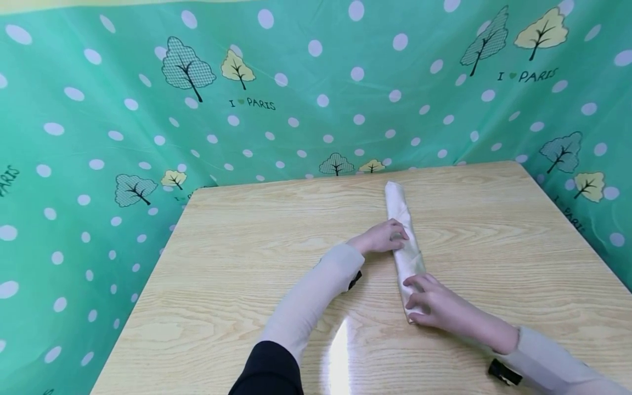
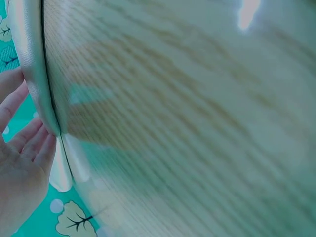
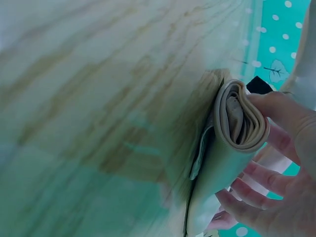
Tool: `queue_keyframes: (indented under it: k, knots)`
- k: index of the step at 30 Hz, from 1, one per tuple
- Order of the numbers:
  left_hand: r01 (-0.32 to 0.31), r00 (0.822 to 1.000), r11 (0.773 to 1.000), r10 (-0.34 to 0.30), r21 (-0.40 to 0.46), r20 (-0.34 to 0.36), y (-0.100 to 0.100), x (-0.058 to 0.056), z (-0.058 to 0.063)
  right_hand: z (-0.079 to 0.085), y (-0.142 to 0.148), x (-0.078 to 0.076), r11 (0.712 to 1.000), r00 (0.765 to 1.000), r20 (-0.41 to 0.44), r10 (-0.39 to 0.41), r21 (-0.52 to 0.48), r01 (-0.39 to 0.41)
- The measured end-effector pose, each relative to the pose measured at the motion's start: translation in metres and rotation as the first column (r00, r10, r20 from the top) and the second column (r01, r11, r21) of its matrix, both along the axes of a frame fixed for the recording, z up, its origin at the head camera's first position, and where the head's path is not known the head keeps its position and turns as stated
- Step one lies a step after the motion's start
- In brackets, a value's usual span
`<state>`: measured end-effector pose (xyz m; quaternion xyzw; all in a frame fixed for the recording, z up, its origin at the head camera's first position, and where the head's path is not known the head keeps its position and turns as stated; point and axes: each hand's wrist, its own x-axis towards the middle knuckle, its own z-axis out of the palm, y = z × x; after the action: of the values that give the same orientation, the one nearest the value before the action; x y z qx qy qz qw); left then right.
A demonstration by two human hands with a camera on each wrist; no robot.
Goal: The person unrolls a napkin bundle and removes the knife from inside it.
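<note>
A whitish, satiny cloth (image 1: 411, 260) lies on the table as a long, narrow roll pointing away from me. My left hand (image 1: 381, 237) rests on its middle, and its fingertips touch the cloth. In the left wrist view, those fingers (image 2: 37, 140) lie fairly straight against the roll (image 2: 32, 59). At the near end my right hand (image 1: 434, 302) touches the roll with spread, slightly bent fingers. The right wrist view shows the spiral layers of the rolled cloth (image 3: 242, 118) end-on, with the thumb (image 3: 276, 106) on its edge and the other fingers along its side.
The roll lies on a light wood-grain table (image 1: 237, 258). A green dotted curtain (image 1: 296, 82) with printed trees hangs behind and beside it. Bright glare (image 1: 339, 356) marks the near tabletop. Dark wrist straps (image 1: 504, 373) show below the forearms.
</note>
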<state>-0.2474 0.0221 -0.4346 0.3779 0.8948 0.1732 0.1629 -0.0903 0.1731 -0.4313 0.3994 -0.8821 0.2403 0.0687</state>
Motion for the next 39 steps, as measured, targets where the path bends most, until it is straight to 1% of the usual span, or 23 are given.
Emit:
queue_keyframes:
  k: [4, 6, 8, 10, 13, 15, 17, 22, 28, 33, 39]
  knots:
    - [-0.004, 1.0, 1.0, 0.004, -0.001, 0.006, -0.001, 0.0, -0.001, -0.001, -0.002, -0.001, 1.0, 1.0, -0.01, -0.003, -0.015, 0.003]
    - [-0.005, 1.0, 1.0, 0.005, -0.001, 0.007, -0.001, 0.0, -0.002, 0.0, -0.002, 0.0, 1.0, 1.0, 0.017, -0.017, -0.022, 0.017]
    - [-0.004, 1.0, 1.0, 0.004, -0.002, 0.006, -0.001, 0.0, -0.003, 0.001, -0.002, 0.0, 0.999, 0.998, 0.061, -0.033, -0.029, 0.035]
    - [-0.006, 1.0, 1.0, 0.006, -0.001, 0.008, -0.001, 0.0, -0.003, 0.002, -0.001, 0.001, 0.998, 0.991, 0.123, -0.049, -0.044, 0.055]
    - [-0.007, 1.0, 1.0, 0.007, 0.003, 0.011, 0.0, 0.0, -0.003, 0.005, 0.001, 0.002, 0.992, 0.974, 0.216, -0.07, -0.09, 0.091]
    - [-0.005, 1.0, 1.0, 0.005, 0.008, 0.01, 0.0, -0.001, -0.004, 0.006, 0.002, 0.003, 0.985, 0.965, 0.249, -0.08, -0.128, 0.114]
    - [-0.001, 1.0, 1.0, 0.001, 0.013, 0.007, 0.0, -0.001, -0.005, 0.006, 0.004, 0.004, 0.979, 0.96, 0.263, -0.092, -0.153, 0.136]
    - [0.006, 1.0, 1.0, -0.006, 0.015, 0.002, 0.001, -0.002, -0.007, 0.005, 0.008, 0.007, 0.964, 0.962, 0.229, -0.147, -0.183, 0.191]
    - [0.015, 1.0, 1.0, -0.015, 0.012, -0.005, 0.001, -0.002, -0.007, 0.005, 0.012, 0.01, 0.943, 0.966, 0.142, -0.215, -0.227, 0.243]
    - [0.021, 1.0, 1.0, -0.021, 0.012, -0.008, 0.001, -0.003, -0.007, 0.005, 0.016, 0.009, 0.935, 0.97, 0.06, -0.234, -0.26, 0.241]
    - [0.02, 1.0, 1.0, -0.02, 0.015, -0.007, 0.0, -0.003, -0.007, 0.007, 0.022, 0.008, 0.928, 0.974, -0.027, -0.225, -0.311, 0.205]
